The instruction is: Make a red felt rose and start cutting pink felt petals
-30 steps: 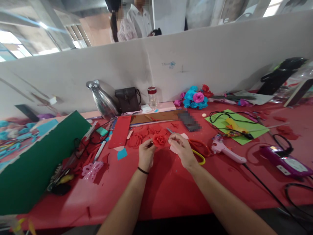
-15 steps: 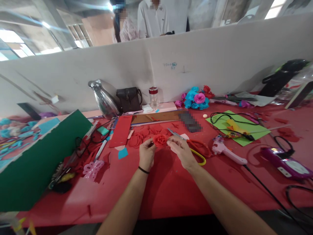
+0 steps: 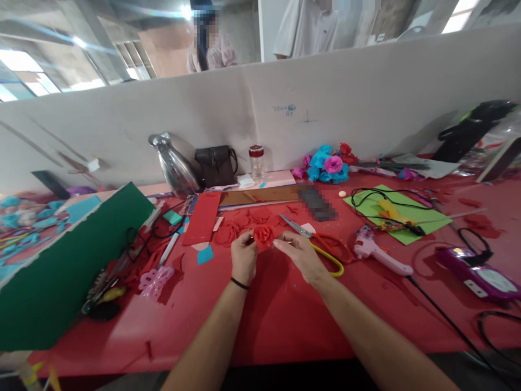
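Note:
A red paper rose (image 3: 264,235) is between my two hands, above the red tabletop. My left hand (image 3: 244,254) pinches it from the left side, and a black band circles that wrist. My right hand (image 3: 299,252) has its thumb and fingertips closed on the flower's right edge. Just beyond lie loose red paper petals (image 3: 228,233). Scissors (image 3: 325,244) with orange and yellow handles rest partly behind my right hand. Farther right is a pink glue gun (image 3: 382,255) with its cord running toward the table's front edge.
A green board box (image 3: 81,271) stands at left, near a pink butterfly-shaped item (image 3: 156,281). Along the wall are a steel flask (image 3: 175,168), a dark bag (image 3: 215,165), a glass jar (image 3: 256,163) and blue paper flowers (image 3: 321,163). A purple power strip (image 3: 476,271) is at right.
The rose has turned and shifted slightly left, its face now more toward me. My right hand has moved a little left with its fingers lower. A person behind the wall has moved right.

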